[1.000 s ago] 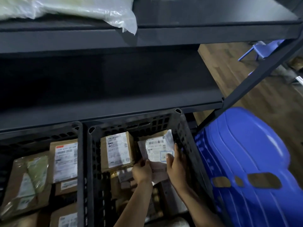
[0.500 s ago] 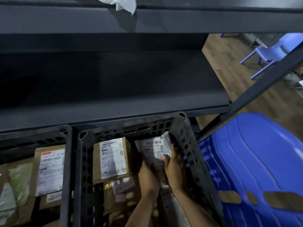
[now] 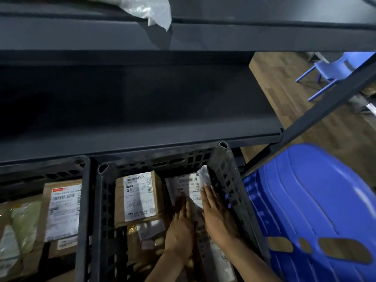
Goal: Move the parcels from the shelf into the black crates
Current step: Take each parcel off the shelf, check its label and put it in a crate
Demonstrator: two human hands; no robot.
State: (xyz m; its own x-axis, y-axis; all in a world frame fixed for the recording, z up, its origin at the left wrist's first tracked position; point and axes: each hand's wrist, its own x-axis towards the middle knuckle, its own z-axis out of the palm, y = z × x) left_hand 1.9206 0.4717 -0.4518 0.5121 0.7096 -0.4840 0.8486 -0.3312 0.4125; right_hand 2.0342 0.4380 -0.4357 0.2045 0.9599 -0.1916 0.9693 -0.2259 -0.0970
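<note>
Both my hands palm-down, fingers flat and extended, inside right black crate (image 3: 230, 180). Left hand (image 3: 181, 222) and right hand (image 3: 216, 212) press side by side on white labelled parcel (image 3: 188, 185) at crate's far right corner; nothing clasped. Brown box (image 3: 139, 197) just left of it. Two crates visible; left crate (image 3: 83, 192) holds more parcels. Plastic bag (image 3: 150, 9) on top shelf

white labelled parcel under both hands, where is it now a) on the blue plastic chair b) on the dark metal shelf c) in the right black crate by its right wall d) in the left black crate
c: the white labelled parcel lies inside the right black crate, against its right wall, with the left hand and right hand flat on it.
</note>
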